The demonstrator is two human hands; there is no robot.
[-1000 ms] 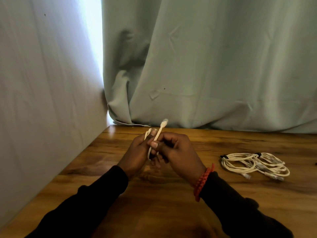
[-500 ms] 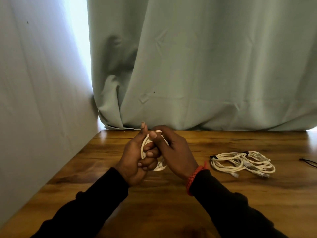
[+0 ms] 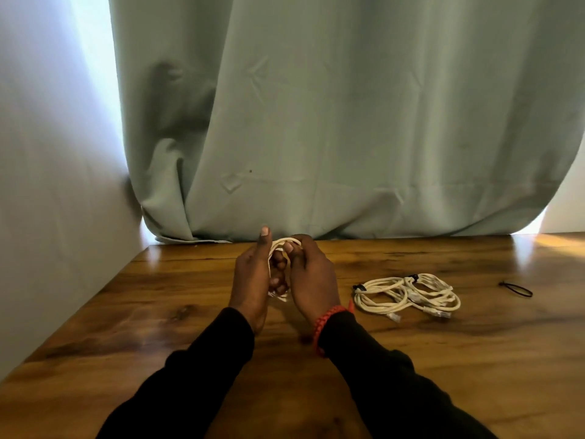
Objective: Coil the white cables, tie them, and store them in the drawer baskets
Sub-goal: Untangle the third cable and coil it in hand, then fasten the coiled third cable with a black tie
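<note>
Both hands are raised together above the wooden table (image 3: pixel 411 359), holding a small coil of white cable (image 3: pixel 279 243) between them. My left hand (image 3: pixel 253 280) wraps its fingers round the coil with the thumb pointing up. My right hand (image 3: pixel 311 277) pinches the top loop of the coil; a red bracelet sits on its wrist. Most of the coil is hidden behind the fingers. To the right, a pile of coiled white cables (image 3: pixel 408 294) with black ties lies on the table.
A loose black tie (image 3: pixel 516 289) lies on the table at the far right. A grey-green curtain (image 3: pixel 316 122) hangs along the table's back edge, and a pale wall (image 3: pixel 47 217) borders the left side.
A second ago the cable end stood up straight between my fingers; it is now wound into the coil. My left thumb has lifted, and the view has shifted left.
</note>
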